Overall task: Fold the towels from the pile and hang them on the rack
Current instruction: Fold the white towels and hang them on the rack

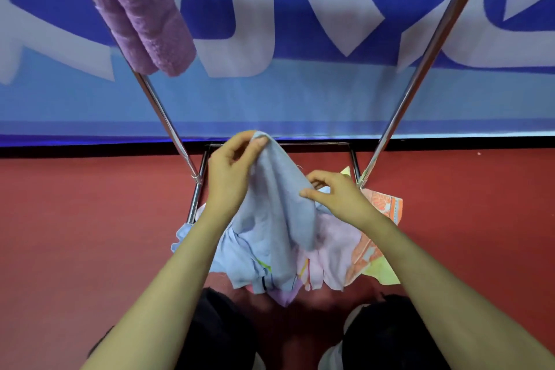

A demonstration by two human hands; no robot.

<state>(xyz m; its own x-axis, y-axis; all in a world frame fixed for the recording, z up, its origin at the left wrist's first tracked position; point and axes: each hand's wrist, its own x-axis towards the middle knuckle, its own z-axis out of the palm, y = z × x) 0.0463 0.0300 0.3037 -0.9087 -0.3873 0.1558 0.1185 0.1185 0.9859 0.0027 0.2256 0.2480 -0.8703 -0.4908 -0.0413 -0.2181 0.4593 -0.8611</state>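
Note:
A light blue towel [276,207] is lifted up from the pile of towels [336,249] on the floor. My left hand [231,171] pinches its top corner, raised above the pile. My right hand [333,192] pinches the towel's right edge lower down. The pile holds pink, yellow, orange-patterned and blue cloths and lies between the legs of the metal rack [426,69]. A folded purple towel [141,12] hangs over the rack's left bar at the upper left.
A blue and white banner [300,93] covers the wall behind the rack. The floor [90,219] is red. My dark-clothed knees [378,336] are at the bottom, close to the pile. The rack's right bar [399,132] carries nothing in view.

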